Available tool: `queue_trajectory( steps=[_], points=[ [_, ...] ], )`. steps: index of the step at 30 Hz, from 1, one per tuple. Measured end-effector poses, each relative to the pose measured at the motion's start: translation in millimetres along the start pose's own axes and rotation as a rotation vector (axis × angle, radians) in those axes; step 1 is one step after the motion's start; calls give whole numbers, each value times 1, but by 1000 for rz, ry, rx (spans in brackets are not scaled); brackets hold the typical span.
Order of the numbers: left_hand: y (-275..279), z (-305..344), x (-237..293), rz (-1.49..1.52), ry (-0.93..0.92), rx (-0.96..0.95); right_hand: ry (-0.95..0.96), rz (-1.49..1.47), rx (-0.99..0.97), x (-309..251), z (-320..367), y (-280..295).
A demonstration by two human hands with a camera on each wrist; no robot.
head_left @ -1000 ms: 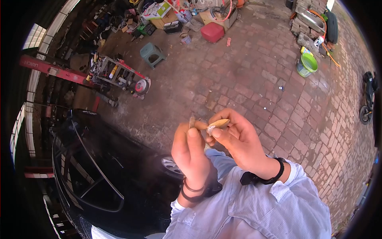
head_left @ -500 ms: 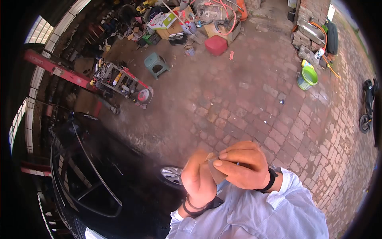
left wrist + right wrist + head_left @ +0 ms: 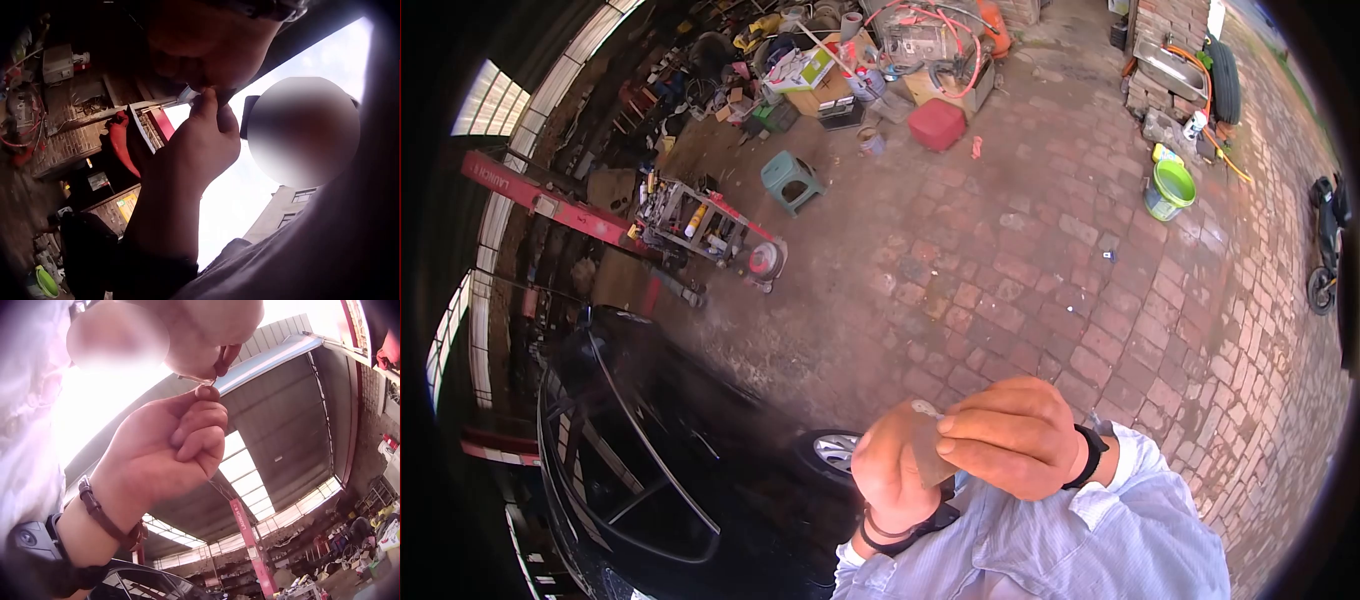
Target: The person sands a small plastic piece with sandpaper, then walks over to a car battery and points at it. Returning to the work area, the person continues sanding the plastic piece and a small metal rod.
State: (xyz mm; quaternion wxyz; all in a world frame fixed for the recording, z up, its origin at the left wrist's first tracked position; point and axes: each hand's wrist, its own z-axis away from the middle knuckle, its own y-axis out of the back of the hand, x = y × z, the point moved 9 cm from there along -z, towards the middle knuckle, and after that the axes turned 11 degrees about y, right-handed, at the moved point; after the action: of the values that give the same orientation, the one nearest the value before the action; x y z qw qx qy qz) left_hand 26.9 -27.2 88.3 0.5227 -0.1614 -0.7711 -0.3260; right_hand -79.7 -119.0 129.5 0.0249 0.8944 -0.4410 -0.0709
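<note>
In the head view my right hand (image 3: 1010, 437) pinches a small thin grey-brown sheet (image 3: 926, 452), like a scrap of sandpaper, at its edge. The sheet overlaps my left hand (image 3: 890, 462), whose fingers are curled close behind it. At the left fingertips sits a small pale speckled piece (image 3: 924, 408); what it is I cannot tell. In the right wrist view the left thumb and forefinger pinch a thin edge (image 3: 201, 380), right against the fingertips of the right hand (image 3: 209, 337). From the left wrist, both hands' fingertips meet in shadow.
A black car (image 3: 650, 440) stands close on the left. Beyond are a tool cart (image 3: 700, 220), a green stool (image 3: 792, 182) and a red box-like seat (image 3: 937, 124) on brick paving. A green bucket (image 3: 1170, 190) stands at right, near a sink (image 3: 1172, 70).
Both hands have moved lower and come together. A tan folded piece showed in the right hand earlier; now the grey-brown sheet lies between the hands. The view has shifted slightly.
</note>
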Motion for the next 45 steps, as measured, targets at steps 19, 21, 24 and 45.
queue_trajectory(
  steps=[19, 21, 24, 45],
  points=[
    [13, -3, -24, 153, 68, 166, 25, 95, -14, 12, -3, -4],
    [13, -3, -22, 108, 40, 176, -3, 91, -8, 13, 1, -5],
    [10, -3, -23, 128, 7, 151, 4, 112, -12, 14, 0, -4],
    [10, -11, -26, 319, 82, 115, -40, 47, 0, 19, 1, 2]
  ],
)
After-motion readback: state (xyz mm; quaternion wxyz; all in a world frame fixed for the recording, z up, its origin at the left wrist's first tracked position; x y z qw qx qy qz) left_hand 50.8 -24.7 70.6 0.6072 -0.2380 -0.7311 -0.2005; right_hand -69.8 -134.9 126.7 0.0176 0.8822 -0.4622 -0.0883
